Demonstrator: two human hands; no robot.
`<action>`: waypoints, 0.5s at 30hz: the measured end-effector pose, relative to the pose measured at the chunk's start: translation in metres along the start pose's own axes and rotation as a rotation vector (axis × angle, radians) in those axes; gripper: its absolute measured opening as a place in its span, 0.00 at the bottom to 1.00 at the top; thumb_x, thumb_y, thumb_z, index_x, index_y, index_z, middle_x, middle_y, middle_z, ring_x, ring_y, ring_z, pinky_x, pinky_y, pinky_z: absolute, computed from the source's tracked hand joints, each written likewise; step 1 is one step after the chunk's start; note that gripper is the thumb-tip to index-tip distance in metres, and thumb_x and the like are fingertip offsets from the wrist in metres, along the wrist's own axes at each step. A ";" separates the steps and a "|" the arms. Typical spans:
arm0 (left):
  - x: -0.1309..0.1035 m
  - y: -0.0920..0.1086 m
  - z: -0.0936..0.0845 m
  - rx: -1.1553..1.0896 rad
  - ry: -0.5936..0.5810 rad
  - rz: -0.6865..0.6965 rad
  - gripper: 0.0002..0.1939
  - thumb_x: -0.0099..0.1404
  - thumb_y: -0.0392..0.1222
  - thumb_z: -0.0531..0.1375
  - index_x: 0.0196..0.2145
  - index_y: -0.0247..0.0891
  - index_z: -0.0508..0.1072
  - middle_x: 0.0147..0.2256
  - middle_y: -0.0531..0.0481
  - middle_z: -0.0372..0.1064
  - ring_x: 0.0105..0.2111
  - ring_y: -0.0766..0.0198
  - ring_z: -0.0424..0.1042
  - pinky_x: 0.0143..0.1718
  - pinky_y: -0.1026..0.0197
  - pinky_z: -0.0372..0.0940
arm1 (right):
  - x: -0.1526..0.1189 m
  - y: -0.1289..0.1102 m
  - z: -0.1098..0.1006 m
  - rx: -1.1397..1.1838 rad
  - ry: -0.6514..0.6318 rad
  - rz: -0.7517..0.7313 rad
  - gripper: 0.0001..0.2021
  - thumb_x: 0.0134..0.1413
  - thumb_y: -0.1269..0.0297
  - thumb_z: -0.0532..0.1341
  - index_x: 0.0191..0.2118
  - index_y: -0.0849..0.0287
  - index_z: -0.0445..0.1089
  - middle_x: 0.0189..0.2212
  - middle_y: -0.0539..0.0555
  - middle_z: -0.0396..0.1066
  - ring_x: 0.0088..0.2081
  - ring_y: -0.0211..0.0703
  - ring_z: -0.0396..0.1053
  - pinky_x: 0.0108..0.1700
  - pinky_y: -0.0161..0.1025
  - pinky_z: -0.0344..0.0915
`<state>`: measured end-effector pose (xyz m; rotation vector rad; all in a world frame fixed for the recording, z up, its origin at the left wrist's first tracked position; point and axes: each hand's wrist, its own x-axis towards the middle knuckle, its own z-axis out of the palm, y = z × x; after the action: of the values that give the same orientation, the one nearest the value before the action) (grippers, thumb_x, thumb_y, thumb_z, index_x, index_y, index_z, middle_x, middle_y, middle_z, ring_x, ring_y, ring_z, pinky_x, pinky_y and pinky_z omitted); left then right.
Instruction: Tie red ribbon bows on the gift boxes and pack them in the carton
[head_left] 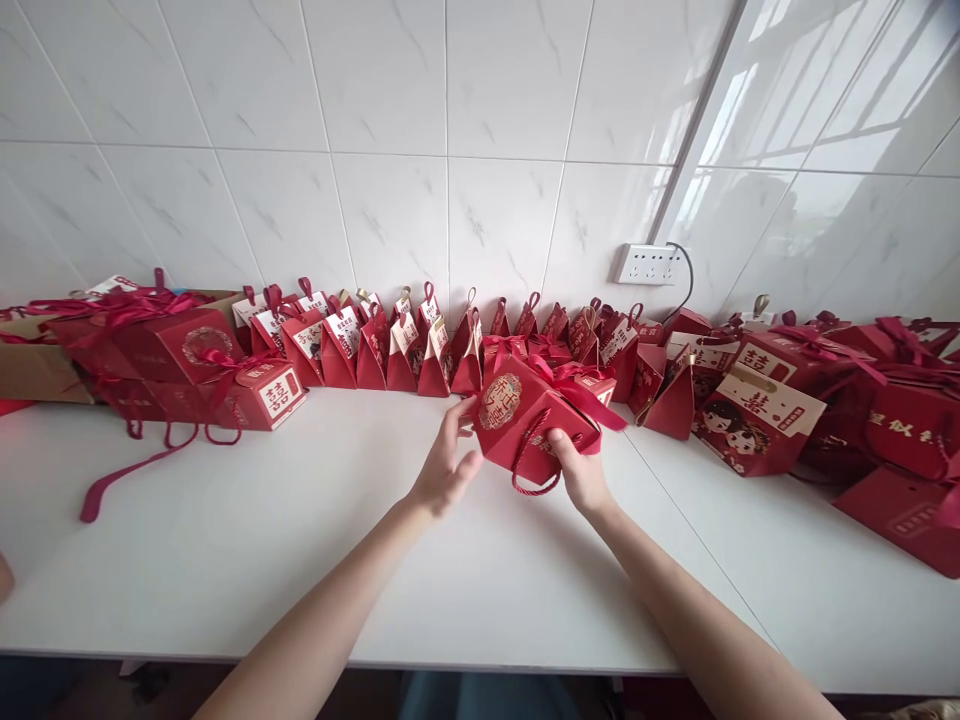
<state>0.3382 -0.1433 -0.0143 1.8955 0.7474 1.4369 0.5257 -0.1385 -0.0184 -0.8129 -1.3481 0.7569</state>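
Note:
A red gift box (pixel 517 420) with a gold round emblem, a ribbon bow on top and a twisted cord handle is held tilted above the white table (pixel 480 560). My right hand (pixel 581 470) grips its right side, the thumb on the face near the cord. At the box's left side, my left hand (pixel 450 465) has its fingers apart; the fingertips are close to the edge, and whether they touch it is unclear. Just behind the box stand more red boxes with bows, partly hidden by it.
Small triangular red boxes (pixel 373 350) line the tiled wall. Larger red boxes are stacked at left (pixel 187 350) beside a cardboard box (pixel 37 370), and more at right (pixel 772 410). A power strip (pixel 649 265) with a black cable is on the wall. Part of a person's skin shows at the far left edge.

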 end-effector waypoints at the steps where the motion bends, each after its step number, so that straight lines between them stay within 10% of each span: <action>1: 0.001 -0.001 0.000 -0.047 0.007 -0.038 0.34 0.60 0.65 0.48 0.58 0.42 0.54 0.59 0.41 0.53 0.56 0.50 0.58 0.55 0.47 0.56 | 0.000 -0.001 -0.003 -0.075 -0.010 -0.088 0.31 0.47 0.46 0.62 0.55 0.54 0.58 0.45 0.60 0.69 0.47 0.57 0.69 0.49 0.57 0.66; 6: 0.004 -0.003 -0.003 -0.207 0.006 -0.151 0.36 0.59 0.68 0.49 0.57 0.43 0.55 0.59 0.42 0.53 0.57 0.50 0.58 0.53 0.50 0.59 | 0.001 -0.007 -0.009 -0.404 -0.122 -0.546 0.40 0.39 0.51 0.67 0.59 0.53 0.51 0.53 0.61 0.55 0.56 0.61 0.57 0.55 0.62 0.59; 15: 0.004 0.001 -0.003 -0.276 -0.051 -0.096 0.40 0.56 0.69 0.52 0.60 0.45 0.52 0.59 0.43 0.54 0.56 0.49 0.58 0.54 0.49 0.58 | 0.002 -0.016 -0.009 -0.630 -0.190 -0.733 0.45 0.41 0.53 0.67 0.62 0.50 0.43 0.53 0.62 0.52 0.53 0.60 0.58 0.51 0.60 0.62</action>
<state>0.3364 -0.1403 -0.0106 1.6567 0.5748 1.3509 0.5353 -0.1453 -0.0044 -0.6473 -1.9311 -0.1913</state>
